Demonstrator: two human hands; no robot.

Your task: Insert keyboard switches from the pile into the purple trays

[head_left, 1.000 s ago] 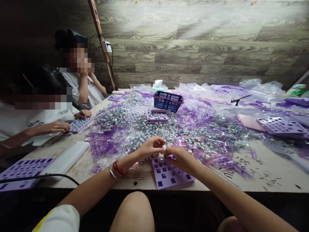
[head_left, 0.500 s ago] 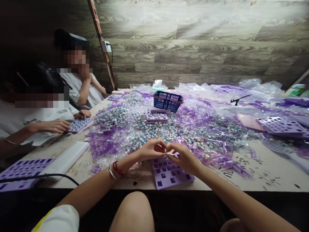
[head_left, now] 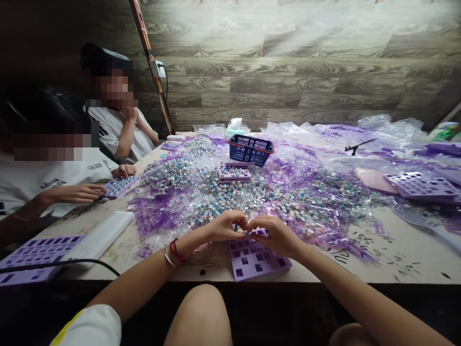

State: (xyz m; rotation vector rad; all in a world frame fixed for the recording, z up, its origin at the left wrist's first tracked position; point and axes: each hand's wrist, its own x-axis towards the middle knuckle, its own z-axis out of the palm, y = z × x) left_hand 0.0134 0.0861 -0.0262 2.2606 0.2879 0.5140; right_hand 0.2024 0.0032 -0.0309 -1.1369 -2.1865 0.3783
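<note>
My left hand (head_left: 227,226) and my right hand (head_left: 272,233) meet at the fingertips above a purple tray (head_left: 252,264) with square openings. Both are closed in a pinch around something tiny, mostly hidden between the fingers. The tray lies at the table's front edge, its far part covered by my hands. Beyond them spreads a heap of small white and blue pieces (head_left: 219,192), mixed with purple clear plastic pieces (head_left: 154,209).
A dark blue basket (head_left: 250,150) and a small purple tray (head_left: 234,174) stand amid the heap. At left are a white box (head_left: 103,238), a black cable (head_left: 86,261) and two people. More purple trays (head_left: 421,185) lie at right beside a grey racket-like object (head_left: 418,216).
My fingertips have drawn closer together, and the small piece seen between them is now mostly covered. The nearer person at left has leaned slightly to the left.
</note>
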